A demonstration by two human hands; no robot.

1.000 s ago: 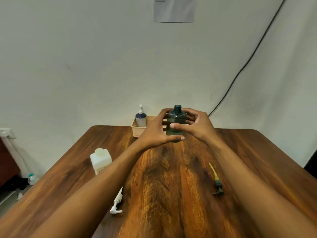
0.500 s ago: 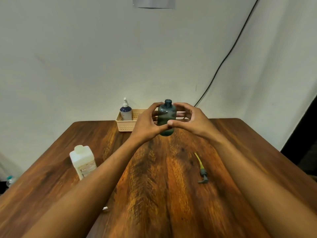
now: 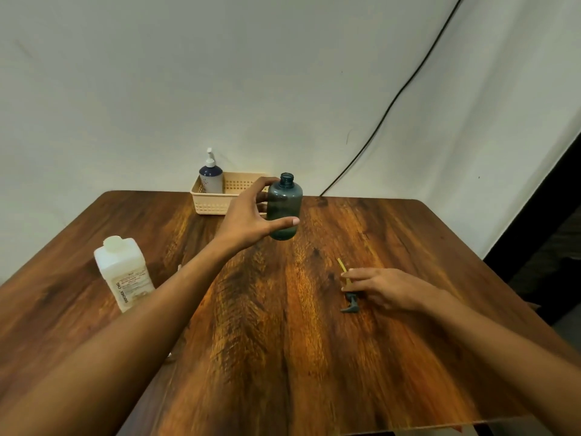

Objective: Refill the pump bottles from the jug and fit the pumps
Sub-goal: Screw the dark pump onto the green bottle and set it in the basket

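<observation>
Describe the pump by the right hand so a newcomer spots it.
On the wooden table, look right of centre, at the right hand. Under its fingers lies the pump: dark grey head, yellow tube, unlike the white pump on the bottle in the basket.

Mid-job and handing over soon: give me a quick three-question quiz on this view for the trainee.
1. True or false: the teal bottle held by the left hand has an open neck, with no pump fitted.
2. What stands in the basket at the far edge of the table?
3. The right hand touches: A) the teal bottle; B) the basket; C) the grey pump with the yellow tube.
Key: 1 true; 2 a white-topped pump bottle; 3 C.
</observation>
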